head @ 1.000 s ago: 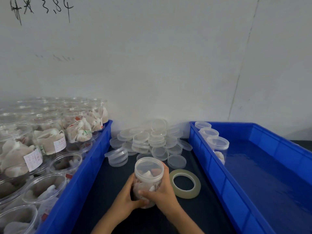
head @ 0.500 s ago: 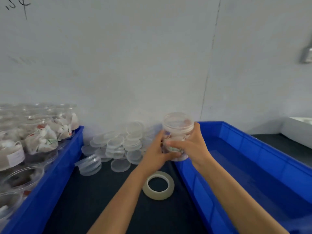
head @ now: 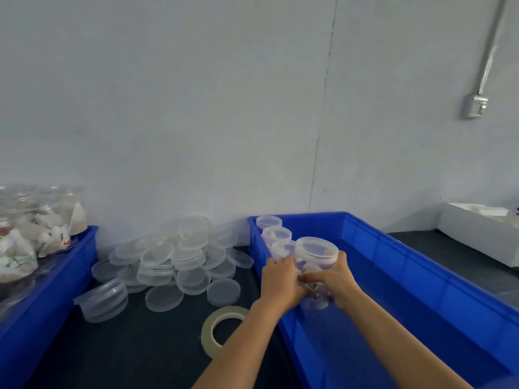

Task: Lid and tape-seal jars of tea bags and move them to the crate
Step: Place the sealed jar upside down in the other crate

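Your left hand [head: 280, 279] and right hand [head: 335, 280] grip a lidded jar [head: 316, 265] between them, inside the right blue crate [head: 421, 279], just beside three jars [head: 276, 234] along its left wall; bare floor stretches right.

Clear glossy plastic jar [head: 316, 255], glossy blue plastic crate [head: 421, 265], translucent plastic lids [head: 179, 259], seemingly matt dark tabletop [head: 140, 346]

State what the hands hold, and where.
Both hands, left and right, grip the lidded clear plastic jar by its lower sides.
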`<state>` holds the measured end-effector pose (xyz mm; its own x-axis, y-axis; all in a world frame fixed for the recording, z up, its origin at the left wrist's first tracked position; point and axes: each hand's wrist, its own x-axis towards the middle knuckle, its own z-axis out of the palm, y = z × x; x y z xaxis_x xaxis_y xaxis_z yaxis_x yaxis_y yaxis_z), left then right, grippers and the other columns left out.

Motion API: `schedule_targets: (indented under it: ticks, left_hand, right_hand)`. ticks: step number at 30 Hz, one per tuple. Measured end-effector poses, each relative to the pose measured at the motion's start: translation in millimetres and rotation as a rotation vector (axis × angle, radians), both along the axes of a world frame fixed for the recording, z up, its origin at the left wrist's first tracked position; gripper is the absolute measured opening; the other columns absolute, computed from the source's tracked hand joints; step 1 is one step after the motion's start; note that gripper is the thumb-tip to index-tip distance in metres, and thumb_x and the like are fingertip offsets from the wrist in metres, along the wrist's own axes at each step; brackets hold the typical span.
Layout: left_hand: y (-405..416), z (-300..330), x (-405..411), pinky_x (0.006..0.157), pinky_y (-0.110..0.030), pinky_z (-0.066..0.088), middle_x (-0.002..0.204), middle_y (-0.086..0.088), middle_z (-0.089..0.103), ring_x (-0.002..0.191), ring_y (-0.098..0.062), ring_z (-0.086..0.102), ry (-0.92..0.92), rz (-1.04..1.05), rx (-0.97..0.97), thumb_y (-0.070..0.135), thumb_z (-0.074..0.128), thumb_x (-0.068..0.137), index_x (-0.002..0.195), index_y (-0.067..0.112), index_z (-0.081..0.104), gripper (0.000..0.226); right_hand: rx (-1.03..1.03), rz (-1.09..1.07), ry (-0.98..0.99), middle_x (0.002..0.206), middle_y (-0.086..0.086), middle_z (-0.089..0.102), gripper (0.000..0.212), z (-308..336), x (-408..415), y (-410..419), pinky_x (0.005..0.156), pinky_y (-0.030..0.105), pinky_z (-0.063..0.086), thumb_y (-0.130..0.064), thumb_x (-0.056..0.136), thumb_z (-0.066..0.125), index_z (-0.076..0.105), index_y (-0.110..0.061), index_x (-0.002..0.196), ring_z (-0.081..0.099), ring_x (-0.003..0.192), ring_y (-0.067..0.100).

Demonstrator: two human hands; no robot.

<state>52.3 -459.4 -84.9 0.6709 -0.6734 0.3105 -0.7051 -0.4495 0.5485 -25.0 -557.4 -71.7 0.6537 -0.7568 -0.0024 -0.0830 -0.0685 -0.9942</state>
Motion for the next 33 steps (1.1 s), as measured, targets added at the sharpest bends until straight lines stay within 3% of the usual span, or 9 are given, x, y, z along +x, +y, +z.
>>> schedule_targets:
  ticks: [4, 7, 11, 17, 21, 24, 27, 30, 33]
  left_hand:
    - [1.0, -9.0, 4.6, 0.089, -0.035, 0.040, 0.124, -0.007, 0.059, 0.111, -0.025, 0.045, -0.067, 0.017, 0.045, 0.042, 0.069, 0.082, 0.121, 0.013, 0.050, 0.053]
    - [1.2, -9.4, 5.4, 0.092, -0.034, 0.040, 0.131, -0.007, 0.055, 0.115, -0.023, 0.043, -0.119, 0.014, 0.065, 0.041, 0.072, 0.081, 0.134, 0.014, 0.039, 0.067]
    - [0.3, -8.0, 4.4, 0.101, -0.037, 0.038, 0.140, -0.010, 0.047, 0.125, -0.026, 0.039, -0.160, -0.028, 0.115, 0.037, 0.070, 0.085, 0.151, 0.024, 0.018, 0.085]
    - [-1.6, -7.6, 2.6, 0.104, -0.035, 0.037, 0.144, -0.011, 0.041, 0.128, -0.026, 0.036, -0.169, -0.045, 0.186, 0.030, 0.070, 0.086, 0.147, 0.021, 0.029, 0.073]
    - [-2.7, -6.4, 0.8, 0.104, -0.035, 0.038, 0.143, -0.016, 0.037, 0.127, -0.028, 0.035, -0.145, -0.018, 0.225, 0.028, 0.070, 0.086, 0.138, 0.014, 0.033, 0.066]
    - [-1.2, -3.4, 0.2, 0.105, -0.037, 0.035, 0.145, -0.016, 0.033, 0.128, -0.030, 0.033, -0.175, -0.023, 0.288, 0.031, 0.067, 0.088, 0.137, 0.011, 0.034, 0.063]
    - [1.2, -0.6, -1.6, 0.107, -0.039, 0.034, 0.148, -0.016, 0.027, 0.131, -0.031, 0.029, -0.138, -0.046, 0.291, 0.032, 0.063, 0.091, 0.140, 0.009, 0.031, 0.063]
    - [8.7, -3.2, -8.4, 0.112, -0.042, 0.029, 0.158, -0.012, 0.001, 0.143, -0.031, 0.011, 0.061, -0.143, 0.252, 0.034, 0.059, 0.094, 0.151, 0.012, 0.013, 0.077]
    - [28.3, -5.7, -10.8, 0.113, -0.042, 0.028, 0.160, -0.004, -0.006, 0.147, -0.027, 0.008, 0.159, -0.217, 0.172, 0.042, 0.056, 0.094, 0.152, 0.017, 0.013, 0.077]
  right_hand:
    - [0.110, 0.021, 0.138, 0.119, 0.009, 0.050, 0.089, -4.5, 9.1, -3.9, 0.069, 0.052, 0.051, 0.010, 0.054, 0.087, 0.034, -0.014, 0.122, 0.048, 0.106, 0.027]
    - [0.133, 0.044, 0.223, 0.114, 0.004, 0.043, 0.089, -7.0, 12.1, -4.4, 0.090, 0.068, 0.043, 0.009, 0.056, 0.086, 0.032, -0.018, 0.122, 0.042, 0.117, 0.032]
    - [0.123, 0.053, 0.241, 0.105, 0.001, 0.043, 0.089, -14.5, 14.3, -6.1, 0.095, 0.061, 0.045, 0.008, 0.059, 0.085, 0.028, -0.019, 0.121, 0.041, 0.107, 0.027]
    - [0.053, 0.086, 0.308, 0.118, 0.010, 0.050, 0.080, -18.4, 12.6, -2.6, 0.085, 0.055, 0.054, -0.003, 0.066, 0.083, 0.032, -0.016, 0.126, 0.054, 0.104, 0.027]
    - [-0.019, 0.159, 0.367, 0.123, 0.012, 0.049, 0.086, -13.3, 10.6, 0.9, 0.091, 0.056, 0.052, 0.000, 0.066, 0.081, 0.029, -0.017, 0.133, 0.054, 0.113, 0.032]
    - [-0.047, 0.214, 0.421, 0.109, 0.008, 0.047, 0.082, -9.1, 8.6, 3.9, 0.086, 0.056, 0.055, 0.001, 0.065, 0.078, 0.028, -0.017, 0.128, 0.055, 0.102, 0.028]
    - [-0.055, 0.237, 0.437, 0.105, 0.019, 0.058, 0.073, -8.0, 5.8, 5.0, 0.077, 0.051, 0.057, 0.006, 0.070, 0.068, 0.034, -0.012, 0.132, 0.060, 0.084, 0.027]
    - [0.154, 0.206, 0.428, 0.084, 0.023, 0.057, 0.073, -6.8, 1.0, 5.1, 0.061, 0.041, 0.049, 0.012, 0.082, 0.049, 0.019, -0.013, 0.143, 0.056, 0.060, 0.026]
    - [0.157, 0.094, 0.428, 0.132, 0.029, 0.042, 0.083, 3.1, 5.5, 7.7, 0.096, 0.052, 0.047, 0.018, 0.083, 0.044, 0.013, -0.017, 0.151, 0.052, 0.115, 0.041]
